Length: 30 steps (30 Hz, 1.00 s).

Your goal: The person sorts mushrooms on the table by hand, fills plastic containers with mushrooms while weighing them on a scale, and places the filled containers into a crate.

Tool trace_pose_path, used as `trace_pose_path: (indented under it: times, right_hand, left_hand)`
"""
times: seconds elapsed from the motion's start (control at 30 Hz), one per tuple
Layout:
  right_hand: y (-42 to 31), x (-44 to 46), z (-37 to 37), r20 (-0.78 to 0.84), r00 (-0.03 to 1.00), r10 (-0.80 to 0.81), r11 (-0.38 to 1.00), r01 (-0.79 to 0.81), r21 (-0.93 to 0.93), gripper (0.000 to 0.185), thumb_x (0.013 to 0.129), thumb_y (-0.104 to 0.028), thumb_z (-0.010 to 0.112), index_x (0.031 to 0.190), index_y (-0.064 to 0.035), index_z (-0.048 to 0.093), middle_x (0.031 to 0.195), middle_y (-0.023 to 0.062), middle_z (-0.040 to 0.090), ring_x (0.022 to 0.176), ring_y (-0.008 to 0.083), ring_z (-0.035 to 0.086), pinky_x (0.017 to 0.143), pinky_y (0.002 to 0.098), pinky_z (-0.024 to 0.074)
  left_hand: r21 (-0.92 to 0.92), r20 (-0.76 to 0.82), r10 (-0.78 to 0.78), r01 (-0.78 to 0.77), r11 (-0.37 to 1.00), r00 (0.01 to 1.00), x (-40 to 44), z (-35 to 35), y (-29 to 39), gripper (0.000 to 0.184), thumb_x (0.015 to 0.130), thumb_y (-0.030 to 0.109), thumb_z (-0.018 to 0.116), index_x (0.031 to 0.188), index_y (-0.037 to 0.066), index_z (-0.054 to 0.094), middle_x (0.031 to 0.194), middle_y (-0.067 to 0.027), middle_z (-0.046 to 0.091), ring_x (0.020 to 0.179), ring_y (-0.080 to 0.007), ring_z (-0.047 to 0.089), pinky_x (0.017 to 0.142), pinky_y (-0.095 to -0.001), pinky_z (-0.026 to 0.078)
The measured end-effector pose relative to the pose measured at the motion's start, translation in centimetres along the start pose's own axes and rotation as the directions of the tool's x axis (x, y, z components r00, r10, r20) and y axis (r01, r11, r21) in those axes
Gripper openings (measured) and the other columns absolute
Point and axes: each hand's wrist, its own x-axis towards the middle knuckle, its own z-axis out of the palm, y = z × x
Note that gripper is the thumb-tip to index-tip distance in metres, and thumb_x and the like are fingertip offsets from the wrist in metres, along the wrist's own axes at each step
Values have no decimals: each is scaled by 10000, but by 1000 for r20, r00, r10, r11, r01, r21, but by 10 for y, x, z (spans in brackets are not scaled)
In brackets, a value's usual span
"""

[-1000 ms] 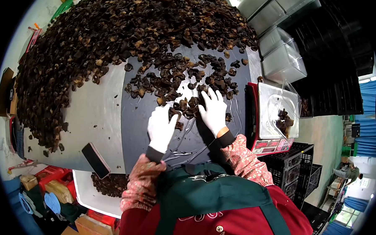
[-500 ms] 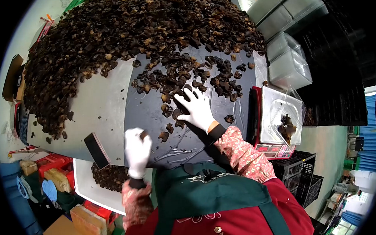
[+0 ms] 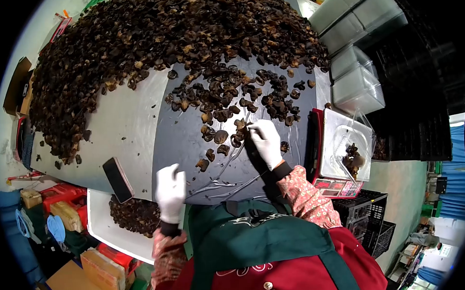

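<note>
My right hand [image 3: 266, 142], in a white glove, pinches a dark brown wood ear mushroom [image 3: 240, 125] at its fingertips, just above the grey table sheet [image 3: 213, 190]. Several loose wood ears, including a rounded one [image 3: 221, 137], lie to the left of that hand. My left hand [image 3: 170, 192], also gloved in white, hovers over the table's near edge. Its fingers are loosely bent and a little apart, with no piece visible in them. Below it and to the left, a white bin [image 3: 98, 215] contains a heap of wood ears [image 3: 134, 216].
A large wood ear pile [image 3: 186, 33] covers the table's far side. A phone [image 3: 118, 180] lies near the left front edge. On the right, a scale [image 3: 331, 159] carries a clear tray with a few pieces. Clear plastic boxes [image 3: 357, 82] and black crates [image 3: 368, 211] stand beyond.
My right hand has drawn back toward the right from the spread pieces and closed on one. The brown piece seen in my left hand no longer shows; that hand has lowered slightly.
</note>
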Motion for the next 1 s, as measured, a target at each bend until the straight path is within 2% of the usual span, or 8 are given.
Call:
trace_pose_path:
  times: [0.03,0.07,0.27,0.4,0.6,0.7,0.83,1.0]
  right_hand:
    - [3,-2,-10,-30,995,96,994,-95,47,96,827,-49,674,920,-62,652,934,97,622,891,267,628,797,334,515]
    - [5,-6,-21,-59,979,194,978,-188,93,92,826,-40,670,914,-51,645,928,105,618,886,262,626,798,327,508]
    - [39,-41,-61,-240,726,645,764,-597,245,118,876,-38,616,990,-17,641,897,48,625,816,108,582,764,266,482]
    - [53,-68,-55,-275,774,570,815,-575,68,242,892,-56,605,1129,-34,651,1042,64,644,952,163,603,878,300,479]
    - [29,-57,-45,-219,901,375,766,-434,-475,446,812,-258,728,1222,-99,651,1329,193,556,1232,373,494,1069,430,364]
    - [35,-45,-45,-115,947,300,832,-318,-454,434,746,-295,792,1097,-65,683,1288,235,571,1212,415,528,1043,479,400]
    - [24,-38,-42,123,957,263,902,-199,-383,465,771,-399,752,1130,-122,652,1086,99,604,1062,310,556,928,451,406]
    - [-1,-46,-41,267,945,190,902,-60,-428,668,768,-493,725,1351,-207,567,1324,123,530,1239,351,455,1031,494,338]
  left_hand:
    - [114,12,170,-170,979,985,6,20,9,321,870,163,678,1158,33,626,1091,-146,611,979,-306,605,850,-352,502]
    - [341,195,74,-138,930,978,12,34,17,407,876,236,671,1227,50,586,1188,-143,579,1027,-301,588,839,-366,508]
    - [454,452,-104,-128,882,886,33,85,30,458,863,153,653,1294,74,521,1283,-137,503,1095,-318,567,873,-402,513]
    - [116,199,67,-92,989,978,48,100,25,570,841,63,584,1389,99,430,1412,-140,398,1023,-368,617,823,-421,535]
    - [101,389,-54,16,995,920,85,103,21,737,788,55,579,1480,168,349,1430,-133,382,860,-385,644,757,-467,529]
    - [155,412,-94,32,987,906,89,109,13,650,789,65,578,1413,145,416,1368,-142,414,880,-393,639,766,-489,526]
    - [165,450,-116,45,985,885,90,110,10,549,783,77,608,1316,113,480,1337,-122,448,926,-394,632,798,-472,522]
    - [-24,449,72,-68,997,891,72,110,29,554,868,264,664,1358,106,463,1339,-124,475,1056,-373,619,876,-437,513]
